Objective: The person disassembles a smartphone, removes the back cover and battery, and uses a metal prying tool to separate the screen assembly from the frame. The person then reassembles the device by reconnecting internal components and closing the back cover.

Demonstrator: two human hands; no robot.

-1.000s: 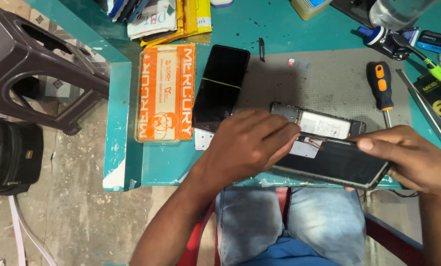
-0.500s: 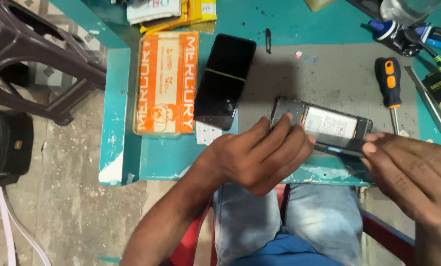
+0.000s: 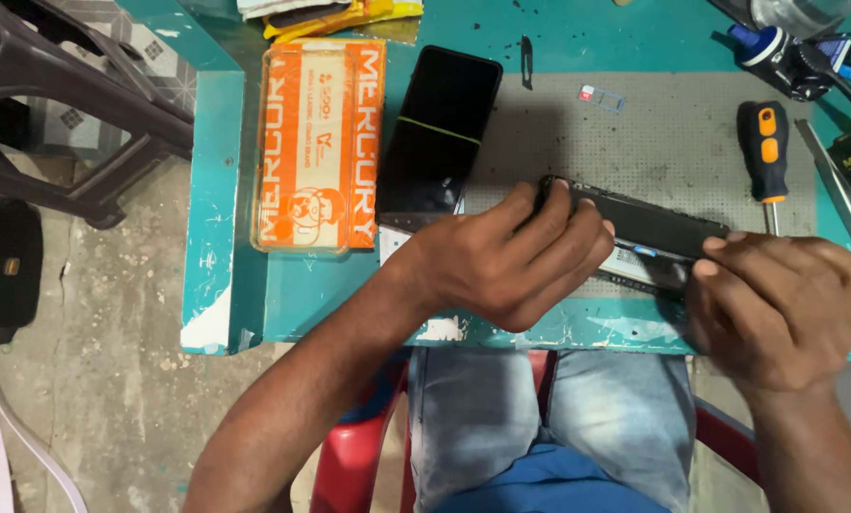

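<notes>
- While my left hand (image 3: 506, 261) clamps the near-left end of the opened phone (image 3: 649, 237), fingers curled over its edge, the unit stays braced on the grey mat (image 3: 634, 142) at the table's near edge.
- My right hand (image 3: 777, 304) pinches the right end, fingertips on the dark panel; both ends gripped keeps the halves aligned.
- Beyond, a second dark phone (image 3: 440, 133) lies flat, clear of the work.
- To its left, the orange flat case (image 3: 316, 142) is closed; I cannot tell its contents.
- An orange-handled screwdriver (image 3: 765, 152) rests within right reach.
</notes>
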